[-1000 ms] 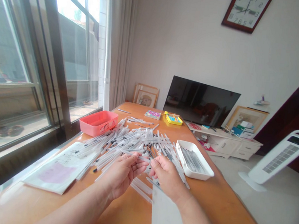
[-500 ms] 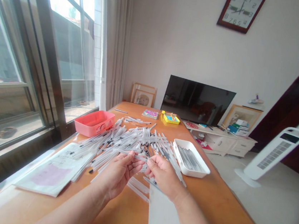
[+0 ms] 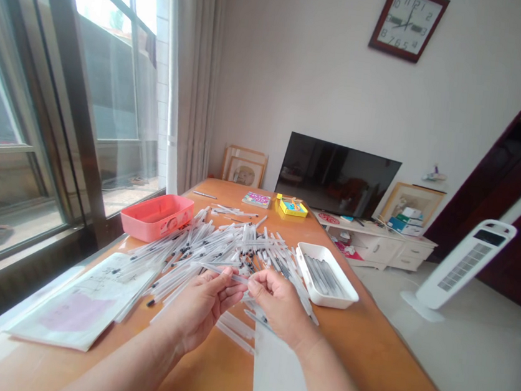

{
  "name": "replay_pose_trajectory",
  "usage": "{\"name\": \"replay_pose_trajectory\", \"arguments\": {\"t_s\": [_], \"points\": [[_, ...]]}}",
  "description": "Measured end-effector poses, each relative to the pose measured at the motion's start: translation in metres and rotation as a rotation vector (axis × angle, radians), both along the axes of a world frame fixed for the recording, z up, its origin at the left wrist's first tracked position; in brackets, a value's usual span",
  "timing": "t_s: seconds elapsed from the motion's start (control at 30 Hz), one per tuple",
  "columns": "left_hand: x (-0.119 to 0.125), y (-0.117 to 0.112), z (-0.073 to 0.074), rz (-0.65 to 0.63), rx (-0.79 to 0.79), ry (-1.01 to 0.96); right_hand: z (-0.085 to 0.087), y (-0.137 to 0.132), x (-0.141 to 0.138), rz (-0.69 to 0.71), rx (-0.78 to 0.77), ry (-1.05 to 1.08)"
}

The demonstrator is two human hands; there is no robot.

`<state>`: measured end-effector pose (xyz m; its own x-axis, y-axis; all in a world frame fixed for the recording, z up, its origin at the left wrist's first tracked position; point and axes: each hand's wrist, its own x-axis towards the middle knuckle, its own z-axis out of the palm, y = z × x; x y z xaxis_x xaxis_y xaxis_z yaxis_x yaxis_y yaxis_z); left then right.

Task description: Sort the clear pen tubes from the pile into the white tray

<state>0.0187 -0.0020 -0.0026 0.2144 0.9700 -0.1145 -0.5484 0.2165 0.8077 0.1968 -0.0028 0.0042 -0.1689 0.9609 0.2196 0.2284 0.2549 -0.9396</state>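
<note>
A big heap of clear plastic pens (image 3: 217, 244) covers the middle of the wooden table (image 3: 378, 353). My left hand (image 3: 201, 305) and my right hand (image 3: 279, 304) meet just in front of the heap. Both pinch the same clear pen (image 3: 223, 272), the left at its barrel and the right at its right end. A second pen sticks out under my right hand. More loose pens lie on the table below my hands.
A white tray (image 3: 326, 277) with several pens stands right of the heap. A pink bin (image 3: 157, 216) sits at the left by the window. A booklet (image 3: 83, 301) lies near left, small boxes (image 3: 291, 206) far back. A white paper strip (image 3: 284, 380) lies under my right forearm.
My head has turned a little, so the whole scene has slid left and down. My hands stay together on the pen, with the fingers drawn slightly closer.
</note>
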Motion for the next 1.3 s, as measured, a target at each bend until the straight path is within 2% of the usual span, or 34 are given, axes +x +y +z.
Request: {"name": "replay_pose_trajectory", "arguments": {"t_s": [0.2, 0.47, 0.7, 0.93, 1.03, 1.17, 1.3], "points": [[0.002, -0.001, -0.002, -0.020, -0.017, 0.031, 0.001, 0.000, 0.006, -0.064, 0.105, -0.186], [-0.002, 0.004, -0.006, 0.015, -0.017, 0.035, 0.006, 0.001, 0.014, -0.031, 0.036, -0.149], [-0.005, 0.013, -0.012, 0.067, -0.027, 0.002, 0.002, 0.009, 0.029, -0.190, 0.013, -0.162], [-0.003, 0.008, -0.008, -0.011, -0.038, 0.036, 0.001, 0.000, 0.009, 0.019, 0.004, -0.119], [-0.005, 0.006, -0.002, -0.029, -0.011, 0.114, 0.000, 0.002, 0.008, -0.008, 0.005, -0.124], [-0.014, 0.011, 0.004, 0.137, 0.057, 0.274, -0.002, 0.011, 0.021, -0.220, -0.007, -0.062], [-0.026, 0.021, 0.006, 0.295, 0.170, 0.494, -0.005, 0.017, 0.030, -0.309, -0.051, -0.027]]}}
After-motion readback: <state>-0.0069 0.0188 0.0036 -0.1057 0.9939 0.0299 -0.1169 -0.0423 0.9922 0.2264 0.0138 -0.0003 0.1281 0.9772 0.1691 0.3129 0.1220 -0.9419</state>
